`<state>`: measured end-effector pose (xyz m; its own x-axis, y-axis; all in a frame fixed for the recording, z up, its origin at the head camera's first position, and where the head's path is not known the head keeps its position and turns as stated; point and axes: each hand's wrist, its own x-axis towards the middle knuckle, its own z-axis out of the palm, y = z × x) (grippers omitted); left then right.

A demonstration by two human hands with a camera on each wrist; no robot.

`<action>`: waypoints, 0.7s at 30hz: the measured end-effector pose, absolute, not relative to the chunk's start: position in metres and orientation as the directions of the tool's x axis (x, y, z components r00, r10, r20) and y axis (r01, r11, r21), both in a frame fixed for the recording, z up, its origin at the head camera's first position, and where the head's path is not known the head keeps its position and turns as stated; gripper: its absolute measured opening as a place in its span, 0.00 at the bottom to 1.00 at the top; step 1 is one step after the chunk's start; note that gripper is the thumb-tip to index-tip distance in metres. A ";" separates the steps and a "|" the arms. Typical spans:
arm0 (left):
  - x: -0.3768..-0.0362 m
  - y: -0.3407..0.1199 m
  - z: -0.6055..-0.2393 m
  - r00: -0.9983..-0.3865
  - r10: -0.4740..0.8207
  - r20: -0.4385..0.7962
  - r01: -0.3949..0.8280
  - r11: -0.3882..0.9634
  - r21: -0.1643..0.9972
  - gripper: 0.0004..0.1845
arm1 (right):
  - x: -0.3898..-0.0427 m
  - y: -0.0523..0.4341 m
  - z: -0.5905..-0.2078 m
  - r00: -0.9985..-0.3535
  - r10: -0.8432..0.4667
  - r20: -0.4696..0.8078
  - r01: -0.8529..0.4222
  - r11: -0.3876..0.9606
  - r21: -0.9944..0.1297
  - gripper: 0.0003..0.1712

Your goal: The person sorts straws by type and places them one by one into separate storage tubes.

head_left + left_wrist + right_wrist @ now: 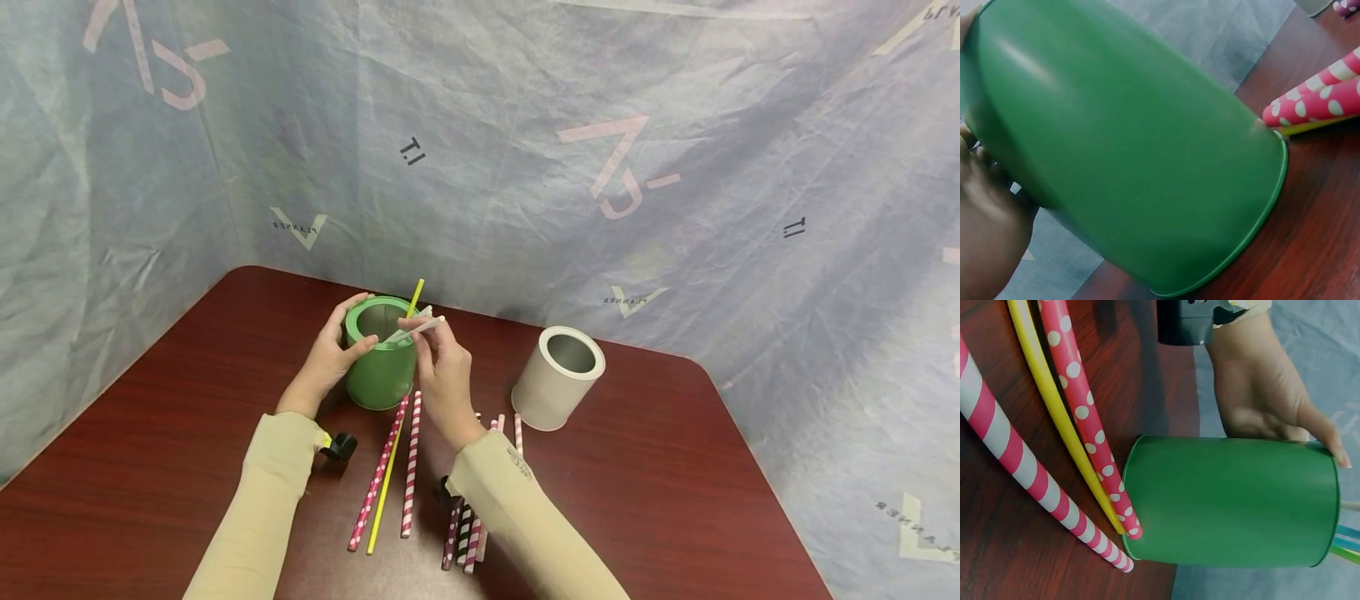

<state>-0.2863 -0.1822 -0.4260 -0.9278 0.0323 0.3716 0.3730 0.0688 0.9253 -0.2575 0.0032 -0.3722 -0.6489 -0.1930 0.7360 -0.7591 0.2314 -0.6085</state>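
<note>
Left hand (328, 354) grips one green metal cylinder (381, 377), one cream metal cylinder (551, 387) at its three o'clock; right hand (447, 371) pinches at least one slim white straw (432, 323).

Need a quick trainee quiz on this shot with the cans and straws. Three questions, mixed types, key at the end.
1. Which hand holds the green can?
2. True or false: in the head view, the white can stands to the left of the green can.
3. In the right wrist view, which straw lies between the pink dotted straw and the pink striped straw?
a) black striped
b) yellow
c) blue

Key:
1. The left hand.
2. False; the white can stands to its right.
3. b, the yellow straw.
</note>
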 end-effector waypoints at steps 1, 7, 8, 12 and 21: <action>-0.286 -0.182 -0.426 -0.928 0.032 0.371 0.372 0.069 0.926 0.36 | -0.259 0.003 -0.373 -0.659 -0.198 0.726 -0.750 0.239 -0.616 0.10; -0.286 -0.183 -0.425 -0.927 0.037 0.373 0.375 0.078 0.924 0.37 | -0.265 0.001 -0.376 -0.689 -0.215 0.692 -0.721 0.293 -0.627 0.10; -0.286 -0.182 -0.425 -0.926 0.038 0.375 0.377 0.079 0.923 0.37 | -0.266 0.001 -0.376 -0.691 -0.215 0.690 -0.719 0.306 -0.625 0.09; -0.285 -0.182 -0.424 -0.926 0.035 0.376 0.377 0.087 0.922 0.37 | -0.268 0.001 -0.376 -0.696 -0.219 0.684 -0.713 0.330 -0.619 0.09; -0.286 -0.183 -0.427 -0.929 0.030 0.368 0.369 0.096 0.924 0.37 | -0.266 0.000 -0.376 -0.713 -0.226 0.664 -0.696 0.343 -0.631 0.07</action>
<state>-0.2859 -0.1834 -0.4267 -0.9293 0.0302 0.3682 0.3694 0.0960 0.9243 -0.2664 0.0001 -0.3762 -0.7131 -0.2255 0.6638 -0.6958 0.3429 -0.6311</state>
